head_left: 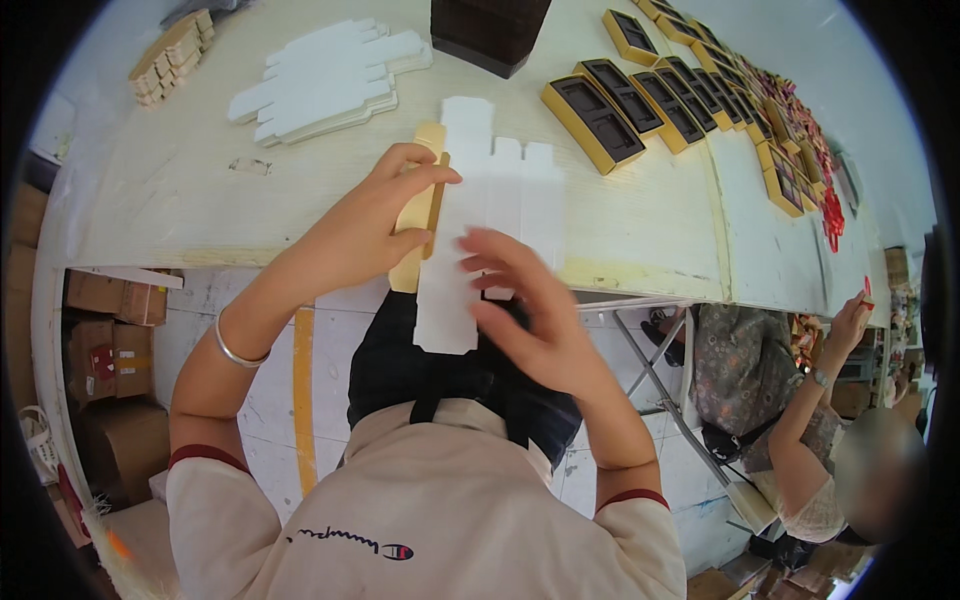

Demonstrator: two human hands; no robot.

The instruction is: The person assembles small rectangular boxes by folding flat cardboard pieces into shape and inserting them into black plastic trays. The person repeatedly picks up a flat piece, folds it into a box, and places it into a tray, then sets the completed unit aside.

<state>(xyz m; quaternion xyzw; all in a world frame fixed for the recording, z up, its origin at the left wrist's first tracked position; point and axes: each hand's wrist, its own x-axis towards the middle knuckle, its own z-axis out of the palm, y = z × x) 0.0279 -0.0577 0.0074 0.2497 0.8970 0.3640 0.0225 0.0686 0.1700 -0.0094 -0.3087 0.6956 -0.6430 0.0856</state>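
A flat cardboard box blank (462, 220), white on the inside, hangs over the front edge of the table toward my lap. Its left side panel (408, 245) is folded up and shows a gold outer face. My left hand (405, 205) grips this folded side, with the fingertips near its top and the thumb lower down. Over the middle of the blank hovers my right hand (525, 305), slightly blurred, with its fingers apart and nothing in them. It partly hides the right panels of the blank.
White box blanks (325, 85) lie stacked at the far left, beside a pile of folded cream pieces (172, 58). A dark box (490, 35) stands at the back. Several gold boxes with black inserts (595, 122) fill the right. Another person's hand (850, 322) is at the right edge.
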